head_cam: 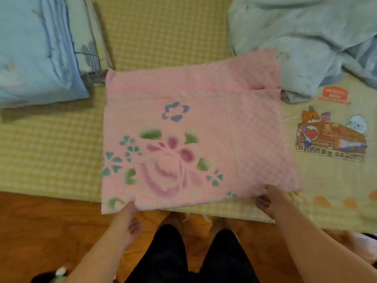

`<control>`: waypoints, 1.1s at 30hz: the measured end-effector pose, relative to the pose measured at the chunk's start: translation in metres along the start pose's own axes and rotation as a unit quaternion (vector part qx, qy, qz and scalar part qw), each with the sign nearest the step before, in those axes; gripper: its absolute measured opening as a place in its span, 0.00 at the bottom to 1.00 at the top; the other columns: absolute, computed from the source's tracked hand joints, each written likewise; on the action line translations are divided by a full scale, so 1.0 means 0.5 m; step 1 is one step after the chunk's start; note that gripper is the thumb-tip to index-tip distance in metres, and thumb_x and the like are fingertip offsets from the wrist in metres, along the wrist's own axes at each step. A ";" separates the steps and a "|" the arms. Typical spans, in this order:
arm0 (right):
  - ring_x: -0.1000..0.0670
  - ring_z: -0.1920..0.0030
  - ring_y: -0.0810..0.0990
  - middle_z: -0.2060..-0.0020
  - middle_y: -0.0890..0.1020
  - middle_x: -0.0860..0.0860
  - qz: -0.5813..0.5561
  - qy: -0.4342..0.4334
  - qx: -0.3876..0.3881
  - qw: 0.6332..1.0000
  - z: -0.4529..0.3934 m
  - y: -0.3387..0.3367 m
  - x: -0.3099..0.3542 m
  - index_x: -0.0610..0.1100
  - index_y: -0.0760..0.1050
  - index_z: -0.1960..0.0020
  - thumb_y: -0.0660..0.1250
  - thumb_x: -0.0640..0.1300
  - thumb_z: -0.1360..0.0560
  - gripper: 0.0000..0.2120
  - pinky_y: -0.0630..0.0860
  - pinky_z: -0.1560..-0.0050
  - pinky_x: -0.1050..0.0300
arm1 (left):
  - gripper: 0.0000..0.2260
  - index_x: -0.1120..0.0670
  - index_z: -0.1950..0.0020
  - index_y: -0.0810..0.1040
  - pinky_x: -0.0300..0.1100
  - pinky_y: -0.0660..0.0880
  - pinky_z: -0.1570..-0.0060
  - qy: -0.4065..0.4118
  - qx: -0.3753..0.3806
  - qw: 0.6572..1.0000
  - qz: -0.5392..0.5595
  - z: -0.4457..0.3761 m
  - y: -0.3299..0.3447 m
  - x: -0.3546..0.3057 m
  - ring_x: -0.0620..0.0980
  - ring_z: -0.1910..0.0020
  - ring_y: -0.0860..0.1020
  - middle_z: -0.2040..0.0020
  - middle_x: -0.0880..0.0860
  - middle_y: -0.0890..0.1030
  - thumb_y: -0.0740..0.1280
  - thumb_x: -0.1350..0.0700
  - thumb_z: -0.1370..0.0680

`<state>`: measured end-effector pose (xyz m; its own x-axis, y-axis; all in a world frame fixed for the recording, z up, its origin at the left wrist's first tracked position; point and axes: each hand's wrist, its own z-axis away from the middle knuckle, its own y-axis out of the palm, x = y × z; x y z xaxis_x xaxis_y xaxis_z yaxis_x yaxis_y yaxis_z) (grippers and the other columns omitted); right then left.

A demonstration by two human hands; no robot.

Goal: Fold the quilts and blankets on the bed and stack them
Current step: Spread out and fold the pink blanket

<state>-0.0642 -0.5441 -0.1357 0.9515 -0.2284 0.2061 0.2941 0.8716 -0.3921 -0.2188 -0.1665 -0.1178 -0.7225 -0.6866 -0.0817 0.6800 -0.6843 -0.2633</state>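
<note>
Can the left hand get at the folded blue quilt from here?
Probably yes: the left hand holds the pink blanket, and only bare bed lies between it and the folded blue quilt.

A folded pink floral blanket lies flat between a folded blue quilt and a crumpled blue one.

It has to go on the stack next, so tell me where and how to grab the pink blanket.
Grip the pink blanket along its near edge, coming from the bedside, one hand toward each near corner. It lies folded flat with that edge overhanging the bed, so fingers can slip under. The left hand and right hand already sit there.
</note>
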 end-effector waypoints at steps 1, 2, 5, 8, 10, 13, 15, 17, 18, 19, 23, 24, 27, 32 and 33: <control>0.47 0.61 0.77 0.54 0.78 0.44 -0.047 0.011 -0.013 0.999 -0.018 0.004 0.003 0.44 0.71 0.37 0.63 0.43 0.20 0.12 0.80 0.53 0.52 | 0.13 0.54 0.50 0.76 0.52 0.74 0.45 0.002 0.005 0.999 0.036 -0.013 0.004 0.005 0.55 0.56 0.75 0.52 0.59 0.75 0.67 0.45 0.19; 0.46 0.56 0.79 0.49 0.79 0.44 -0.098 0.020 -0.020 0.995 -0.033 0.008 0.007 0.45 0.71 0.36 0.65 0.45 0.21 0.14 0.80 0.49 0.51 | 0.11 0.54 0.48 0.76 0.51 0.73 0.42 0.010 0.011 0.997 0.076 -0.020 0.011 0.004 0.53 0.53 0.76 0.50 0.58 0.76 0.66 0.46 0.18; 0.53 0.55 0.79 0.42 0.78 0.42 -0.225 0.000 0.020 0.974 -0.045 -0.011 0.010 0.53 0.73 0.38 0.69 0.41 0.23 0.16 0.80 0.55 0.58 | 0.03 0.52 0.49 0.77 0.45 0.74 0.47 0.043 -0.009 0.986 0.159 -0.031 0.023 -0.004 0.50 0.52 0.76 0.50 0.54 0.78 0.64 0.55 0.17; 0.54 0.49 0.81 0.39 0.79 0.45 -0.333 0.023 0.109 0.937 -0.029 -0.050 0.037 0.55 0.72 0.38 0.67 0.37 0.25 0.20 0.81 0.55 0.57 | 0.07 0.53 0.48 0.78 0.39 0.79 0.60 0.083 -0.005 0.970 0.230 -0.006 0.029 -0.020 0.47 0.54 0.79 0.55 0.51 0.82 0.62 0.63 0.19; 0.46 0.40 0.80 0.38 0.79 0.45 -0.285 -0.062 0.114 0.950 0.010 -0.092 0.048 0.47 0.70 0.30 0.64 0.39 0.23 0.22 0.80 0.46 0.51 | 0.09 0.55 0.47 0.79 0.38 0.82 0.62 0.103 0.004 0.957 0.272 0.030 0.034 -0.031 0.47 0.53 0.82 0.56 0.51 0.84 0.62 0.66 0.21; 0.45 0.37 0.78 0.35 0.78 0.45 -0.250 -0.103 0.082 0.959 0.045 -0.156 0.051 0.46 0.67 0.26 0.63 0.37 0.23 0.25 0.81 0.45 0.52 | 0.10 0.57 0.48 0.79 0.43 0.83 0.61 0.112 -0.010 0.959 0.260 0.078 0.028 -0.036 0.51 0.52 0.82 0.51 0.54 0.84 0.62 0.69 0.23; 0.46 0.41 0.79 0.38 0.79 0.45 -0.249 -0.082 0.033 0.965 0.060 -0.194 0.029 0.45 0.68 0.28 0.64 0.37 0.23 0.24 0.84 0.55 0.53 | 0.11 0.57 0.46 0.78 0.41 0.82 0.69 0.091 -0.024 0.972 0.217 0.088 0.012 -0.031 0.53 0.56 0.81 0.51 0.55 0.82 0.61 0.69 0.23; 0.46 0.50 0.81 0.45 0.79 0.45 -0.211 -0.030 -0.077 0.974 0.044 -0.231 -0.015 0.44 0.71 0.34 0.69 0.37 0.25 0.20 0.82 0.61 0.51 | 0.08 0.59 0.52 0.76 0.42 0.77 0.72 0.048 -0.048 0.988 0.137 0.089 -0.006 -0.008 0.55 0.60 0.77 0.52 0.58 0.79 0.60 0.69 0.22; 0.46 0.55 0.80 0.49 0.79 0.45 -0.184 0.001 -0.130 0.974 0.030 -0.246 -0.036 0.44 0.71 0.36 0.71 0.38 0.25 0.19 0.80 0.61 0.51 | 0.07 0.60 0.54 0.75 0.45 0.75 0.70 0.023 -0.060 0.993 0.103 0.079 -0.018 0.008 0.55 0.61 0.75 0.50 0.60 0.78 0.60 0.69 0.22; 0.46 0.58 0.78 0.51 0.78 0.46 -0.140 0.023 -0.158 0.977 0.017 -0.254 -0.051 0.45 0.70 0.36 0.71 0.40 0.25 0.19 0.78 0.62 0.52 | 0.06 0.61 0.53 0.75 0.48 0.74 0.66 -0.002 -0.067 0.994 0.081 0.066 -0.029 0.027 0.57 0.60 0.76 0.48 0.60 0.78 0.60 0.69 0.22; 0.35 0.42 0.76 0.38 0.75 0.37 0.083 -0.010 -0.189 0.978 -0.010 -0.206 -0.038 0.37 0.60 0.23 0.60 0.40 0.21 0.27 0.75 0.64 0.63 | 0.06 0.62 0.48 0.75 0.47 0.78 0.65 -0.007 -0.091 0.996 0.022 0.033 -0.058 0.029 0.56 0.63 0.80 0.56 0.60 0.82 0.60 0.65 0.21; 0.35 0.35 0.73 0.32 0.72 0.34 0.152 -0.044 -0.211 0.965 0.007 -0.179 -0.015 0.33 0.61 0.24 0.62 0.39 0.23 0.29 0.76 0.53 0.58 | 0.07 0.63 0.46 0.76 0.48 0.79 0.61 0.029 -0.148 0.986 -0.069 0.026 -0.057 0.007 0.57 0.62 0.79 0.52 0.61 0.81 0.61 0.63 0.21; 0.35 0.33 0.71 0.31 0.70 0.37 0.359 -0.235 -0.219 0.876 0.046 -0.068 0.069 0.39 0.67 0.28 0.63 0.33 0.27 0.27 0.73 0.36 0.43 | 0.20 0.60 0.31 0.74 0.55 0.76 0.39 0.224 -0.263 0.905 -0.249 0.007 -0.004 -0.110 0.63 0.41 0.77 0.35 0.63 0.77 0.68 0.56 0.22; 0.39 0.34 0.70 0.35 0.75 0.42 0.502 -0.458 -0.033 0.733 -0.032 0.170 0.229 0.43 0.71 0.30 0.63 0.32 0.30 0.28 0.68 0.34 0.48 | 0.22 0.57 0.27 0.73 0.52 0.72 0.33 0.471 -0.017 0.736 -0.485 -0.047 0.231 -0.319 0.61 0.35 0.76 0.32 0.61 0.76 0.69 0.54 0.21; 0.39 0.34 0.69 0.35 0.75 0.42 0.536 -0.488 -0.021 0.688 -0.049 0.200 0.255 0.43 0.71 0.29 0.63 0.33 0.30 0.28 0.66 0.32 0.48 | 0.23 0.57 0.27 0.72 0.52 0.71 0.33 0.495 -0.014 0.670 -0.554 -0.065 0.264 -0.352 0.62 0.34 0.74 0.31 0.62 0.75 0.68 0.54 0.22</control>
<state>0.0890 -0.4970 -0.1707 0.1160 0.9549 0.2733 -0.5086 0.2934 -0.8095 -0.0058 -0.1278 -0.1694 -0.5202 0.7461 -0.4155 -0.3336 -0.6254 -0.7054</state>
